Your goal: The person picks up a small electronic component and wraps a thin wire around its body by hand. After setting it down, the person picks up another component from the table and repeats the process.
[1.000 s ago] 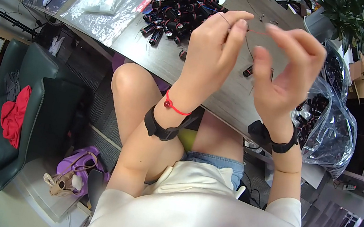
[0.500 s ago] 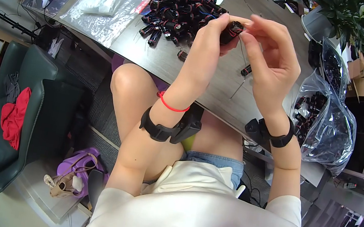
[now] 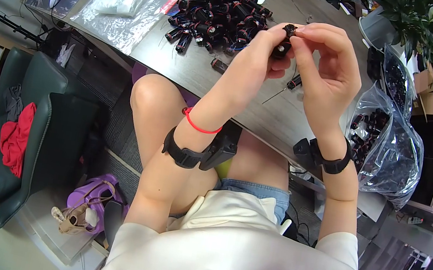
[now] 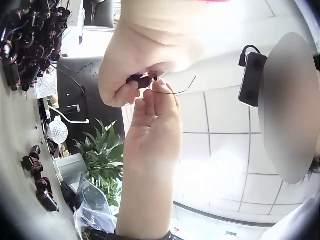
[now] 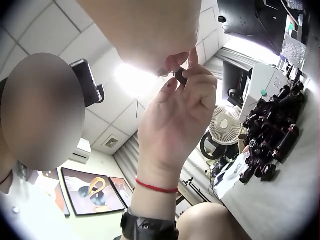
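Note:
Both hands meet above the table. My left hand [image 3: 254, 61], with a red cord bracelet at its wrist, grips a small black cylindrical part [image 3: 281, 50] in curled fingers. At the part's upper end, the thumb and forefinger of my right hand [image 3: 331, 74] pinch together. In the left wrist view a thin wire [image 4: 170, 93] runs out from between the fingertips and bends away to the side. The right wrist view shows the left thumb and fingers wrapped about the dark part [image 5: 180, 76], most of it hidden. A similar black cylinder [image 3: 294, 83] lies on the table below the hands.
A heap of black cylinders [image 3: 219, 15] with red bits covers the table's [image 3: 146, 60] far middle. Left of it lies a clear plastic bag [image 3: 128, 14]. Another clear bag [image 3: 395, 159] with more cylinders hangs at the right edge, near a potted plant [image 3: 418, 25].
The hands, apart with a thin red wire stretched between them a second ago, have come together at the part's end. The left hand has turned, bringing the black part into sight.

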Tool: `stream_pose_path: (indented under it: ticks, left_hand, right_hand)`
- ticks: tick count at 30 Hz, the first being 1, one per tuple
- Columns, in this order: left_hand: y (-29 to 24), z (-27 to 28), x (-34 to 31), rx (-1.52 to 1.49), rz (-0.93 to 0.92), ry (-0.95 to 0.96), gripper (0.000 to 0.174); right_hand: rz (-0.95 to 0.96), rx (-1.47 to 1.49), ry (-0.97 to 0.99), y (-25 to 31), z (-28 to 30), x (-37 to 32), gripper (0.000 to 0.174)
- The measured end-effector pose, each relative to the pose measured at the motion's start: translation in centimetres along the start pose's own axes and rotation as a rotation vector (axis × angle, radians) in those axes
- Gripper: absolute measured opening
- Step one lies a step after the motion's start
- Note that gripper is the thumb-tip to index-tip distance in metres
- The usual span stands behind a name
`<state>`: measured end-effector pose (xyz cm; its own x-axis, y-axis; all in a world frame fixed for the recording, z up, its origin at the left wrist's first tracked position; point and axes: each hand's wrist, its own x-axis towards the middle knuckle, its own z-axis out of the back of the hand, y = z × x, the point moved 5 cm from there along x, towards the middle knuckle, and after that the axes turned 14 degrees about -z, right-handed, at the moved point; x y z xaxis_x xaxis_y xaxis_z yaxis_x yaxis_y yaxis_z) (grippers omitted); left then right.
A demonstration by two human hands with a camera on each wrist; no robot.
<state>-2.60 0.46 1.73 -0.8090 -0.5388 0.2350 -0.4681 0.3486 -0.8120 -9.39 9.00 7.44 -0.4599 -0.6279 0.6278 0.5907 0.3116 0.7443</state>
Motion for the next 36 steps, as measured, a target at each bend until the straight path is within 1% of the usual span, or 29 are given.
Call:
stream_pose_path:
  ticks: [1, 4, 5, 8, 13, 16, 17, 20, 21, 24, 25, 28, 29, 32, 33, 36]
  left_hand:
    - [0.1, -0.1, -0.1, -0.001, 0.001, 0.000, 0.040]
    - [-0.7, -1.4, 0.1, -0.088, -0.103, 0.099, 0.028]
    - [-0.7, -1.4, 0.1, -0.088, -0.102, 0.100, 0.028]
    - [-1.3, -1.6, 0.1, -0.083, -0.247, 0.113, 0.020]
    - [-1.6, -1.3, 0.3, -0.067, -0.295, 0.104, 0.020]
    - [-1.9, -1.0, 0.4, 0.042, -0.341, 0.115, 0.023]
    - [-2.0, -1.0, 0.4, 0.041, -0.340, 0.115, 0.023]
    - [-3.2, -0.7, 0.3, 0.151, -0.415, 0.009, 0.025]
    - [-3.2, -0.6, 0.3, 0.150, -0.414, 0.008, 0.025]
    - [-4.0, -0.3, 0.2, 0.393, -0.602, -0.072, 0.023]
    - [-4.0, -0.3, 0.1, 0.393, -0.602, -0.074, 0.023]
    - [-4.5, -0.5, -0.5, 0.604, -0.740, -0.154, 0.019]
    - [-4.5, -0.5, -0.5, 0.604, -0.737, -0.155, 0.019]
    - [-5.1, -0.8, -0.9, 0.816, -0.872, -0.156, 0.022]
    - [-5.1, -0.7, -0.9, 0.817, -0.870, -0.157, 0.022]
    - [-5.2, -1.0, -1.0, 0.903, -0.979, -0.110, 0.026]
  right_hand:
    - [-0.001, -0.001, 0.000, 0.0, 0.1, 0.0, 0.020]
    - [-0.028, 0.007, -0.019, -0.2, 0.4, 0.2, 0.019]
    - [-0.028, 0.007, -0.020, -0.1, 0.5, 0.3, 0.019]
    - [-0.076, 0.120, -0.109, 0.2, 1.1, 0.6, 0.015]
    - [-0.075, 0.135, -0.137, 0.6, 1.4, 0.8, 0.015]
    - [0.093, -0.021, -0.144, 1.0, 1.8, 0.9, 0.020]
    - [0.091, -0.022, -0.144, 1.1, 2.0, 0.8, 0.020]
    - [0.387, -0.429, -0.102, 3.2, 1.5, 0.0, 0.024]
    - [0.386, -0.430, -0.101, 3.1, 1.5, 0.0, 0.024]
    - [0.438, -0.549, -0.201, 3.2, 1.3, -0.1, 0.026]
    - [0.438, -0.549, -0.200, 3.3, 1.2, -0.1, 0.026]
    - [0.373, -0.616, -0.214, 3.2, 1.0, 0.0, 0.026]
    - [0.371, -0.616, -0.213, 3.1, 1.0, 0.0, 0.026]
    - [0.355, -0.653, -0.190, 3.0, 0.7, 0.0, 0.025]
    - [0.353, -0.652, -0.188, 3.0, 0.7, 0.1, 0.025]
    - [0.349, -0.645, -0.158, 2.8, 0.7, 0.2, 0.026]
